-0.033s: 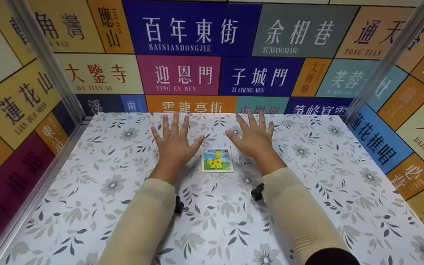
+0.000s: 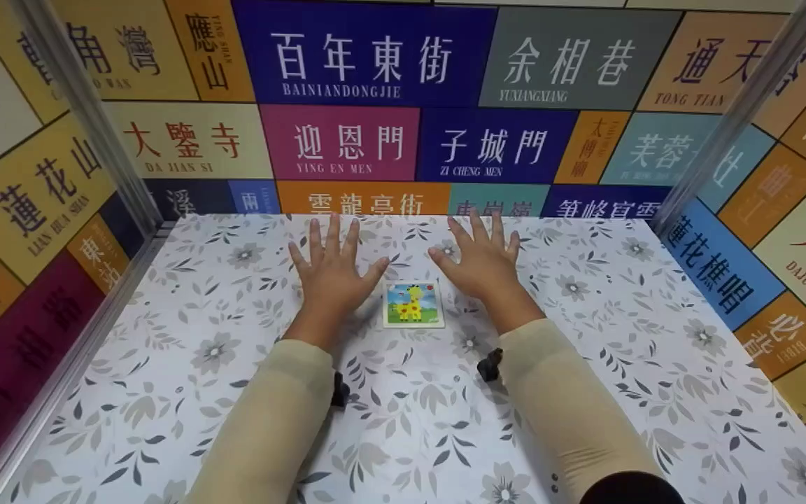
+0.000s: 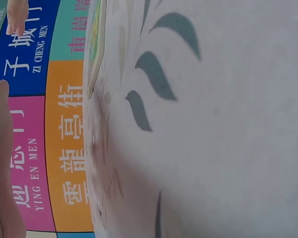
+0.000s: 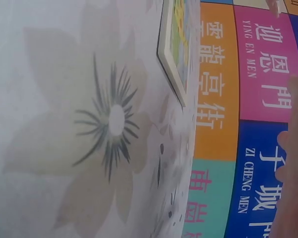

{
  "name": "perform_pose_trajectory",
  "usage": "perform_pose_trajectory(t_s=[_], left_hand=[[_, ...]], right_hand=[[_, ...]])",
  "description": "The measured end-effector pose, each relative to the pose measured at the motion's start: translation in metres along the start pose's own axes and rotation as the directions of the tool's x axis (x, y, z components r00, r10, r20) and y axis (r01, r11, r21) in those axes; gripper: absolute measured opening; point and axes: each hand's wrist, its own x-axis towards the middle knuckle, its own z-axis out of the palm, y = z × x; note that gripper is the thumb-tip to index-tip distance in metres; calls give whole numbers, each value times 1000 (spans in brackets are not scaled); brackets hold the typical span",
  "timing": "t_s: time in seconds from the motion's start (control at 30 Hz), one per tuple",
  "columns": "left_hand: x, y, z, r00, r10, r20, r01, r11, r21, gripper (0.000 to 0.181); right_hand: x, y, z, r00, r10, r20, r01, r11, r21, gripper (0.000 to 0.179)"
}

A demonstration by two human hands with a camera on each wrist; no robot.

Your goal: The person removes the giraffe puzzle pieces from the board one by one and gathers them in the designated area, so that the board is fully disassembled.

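Note:
A small square board with a giraffe picture (image 2: pixel 413 305) lies flat on the table between the two hands. Its pale, thick edge shows in the right wrist view, where the board (image 4: pixel 173 54) appears at the top. To its left, my left hand (image 2: pixel 336 276) is held with fingers spread and straight, thumb toward the board. On the other side, my right hand (image 2: pixel 483 264) mirrors it, fingers fanned out toward the back edge. Neither hand holds anything. Part of the left hand (image 3: pixel 1 168) runs along the left border of the left wrist view.
A white cloth with grey flowers and leaves covers the table (image 2: pixel 214 353). Behind and at both sides stand panels (image 2: pixel 347 140) of coloured blocks with Chinese lettering. Metallic-looking posts (image 2: pixel 88 105) rise at the back corners. A dark rounded object (image 2: pixel 630 488) shows at the bottom right.

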Motion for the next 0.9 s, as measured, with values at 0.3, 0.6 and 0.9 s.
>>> perform_pose_trajectory(t_s=[0.3,0.6,0.9], left_hand=[[-3,9,4,996,-33,84,53,967,-250,93],[-11,11,8,990,-31,135,100,836,-540,86],[-15,13,7,951,-45,305,265,627,-733,84]], right_hand=[[-1,-7,2,996,-39,77,31,995,99,91],[-7,-23,4,970,-105,220,32,949,313,83],[-5,-34,6,967,-161,197,70,912,404,81]])
